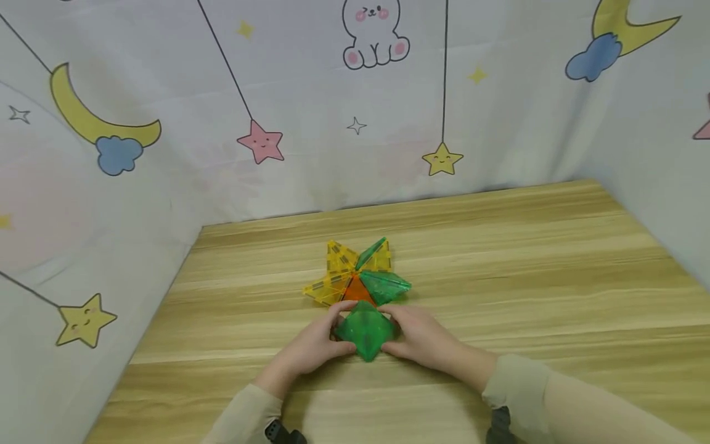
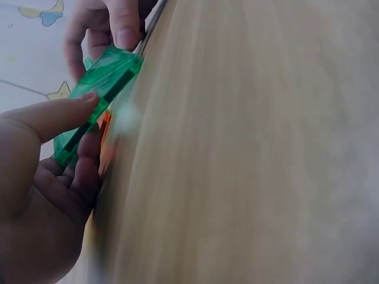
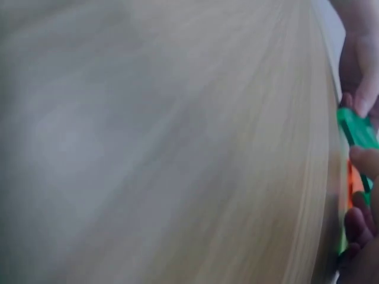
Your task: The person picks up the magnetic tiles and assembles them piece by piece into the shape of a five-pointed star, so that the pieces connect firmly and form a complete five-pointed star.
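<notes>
A green translucent diamond-shaped piece of magnetic tiles (image 1: 366,330) is held between both hands, near the middle of the table. My left hand (image 1: 315,344) grips its left corner, thumb in front and fingers behind. On the opposite corner, my right hand (image 1: 418,336) pinches it the same way. In the left wrist view the green piece (image 2: 109,83) appears tilted, dark strips along its edge. Just beyond it lies a star-like figure with yellow tiles (image 1: 328,288), green tiles (image 1: 386,285) and an orange tile (image 1: 358,292). The held piece overlaps the orange part in the head view.
The wood-grain table (image 1: 527,271) extends on both sides of the hands. A pale cloth (image 1: 310,80) printed with moons, stars and a bear hangs along the back and sides. Dark wrist bands (image 1: 284,433) sit at the sleeves.
</notes>
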### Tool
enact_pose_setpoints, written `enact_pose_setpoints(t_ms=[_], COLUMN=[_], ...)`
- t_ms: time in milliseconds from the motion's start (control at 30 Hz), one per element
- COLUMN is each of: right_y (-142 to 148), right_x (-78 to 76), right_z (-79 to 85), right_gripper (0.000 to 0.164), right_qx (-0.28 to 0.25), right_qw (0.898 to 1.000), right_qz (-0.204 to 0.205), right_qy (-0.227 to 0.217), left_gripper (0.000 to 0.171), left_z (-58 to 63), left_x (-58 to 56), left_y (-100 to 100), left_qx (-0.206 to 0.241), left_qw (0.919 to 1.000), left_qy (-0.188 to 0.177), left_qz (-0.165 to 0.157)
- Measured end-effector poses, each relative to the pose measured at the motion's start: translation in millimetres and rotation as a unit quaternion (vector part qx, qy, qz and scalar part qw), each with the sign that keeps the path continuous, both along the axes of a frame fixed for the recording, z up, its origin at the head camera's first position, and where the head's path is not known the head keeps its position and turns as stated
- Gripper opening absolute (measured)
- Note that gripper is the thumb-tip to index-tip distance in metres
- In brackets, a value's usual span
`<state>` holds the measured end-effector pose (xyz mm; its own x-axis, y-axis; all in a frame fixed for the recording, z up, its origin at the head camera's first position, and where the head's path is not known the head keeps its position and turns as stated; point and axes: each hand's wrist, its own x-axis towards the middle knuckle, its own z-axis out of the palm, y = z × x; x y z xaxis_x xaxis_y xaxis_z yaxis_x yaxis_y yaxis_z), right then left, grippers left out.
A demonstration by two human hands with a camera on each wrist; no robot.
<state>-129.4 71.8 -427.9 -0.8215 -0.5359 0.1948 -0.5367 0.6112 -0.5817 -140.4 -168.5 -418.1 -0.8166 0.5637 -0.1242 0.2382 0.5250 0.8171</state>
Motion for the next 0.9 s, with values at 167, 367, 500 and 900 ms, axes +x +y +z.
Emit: enact_pose_setpoints(t_ms=[167,367,500,900], right_y=[-10.8,-18.0,-22.1,-24.7], right_x=[-1.1,-3.1,-5.9,-14.2], right_z=[3.5,6.5,9.1,11.9], right_gripper=[0.063,0.073,0.08,0.084], right_qx=[0.01,0.032,0.012,-0.012], right_qw=[0.999,0.998,0.998,0.99], right_qz=[-0.029,-0.047,-0.04,-0.024], right_qy=[-0.033,-0.028,-0.056,-0.14], left_gripper=[0.062,0.054,0.053,0.054], left_z=[-4.4,-8.9,-10.7,-9.3], left_x=[-1.5,-4.0,-5.0,-8.2], left_y=[-6.2,-6.5,-6.4,-3.2], left_qx=[0.057,0.15,0.199,0.32], left_qw=[0.9953,0.9724,0.9549,0.898], left_qy=[-0.052,-0.108,-0.137,-0.228], left_qz=[0.059,0.142,0.172,0.199])
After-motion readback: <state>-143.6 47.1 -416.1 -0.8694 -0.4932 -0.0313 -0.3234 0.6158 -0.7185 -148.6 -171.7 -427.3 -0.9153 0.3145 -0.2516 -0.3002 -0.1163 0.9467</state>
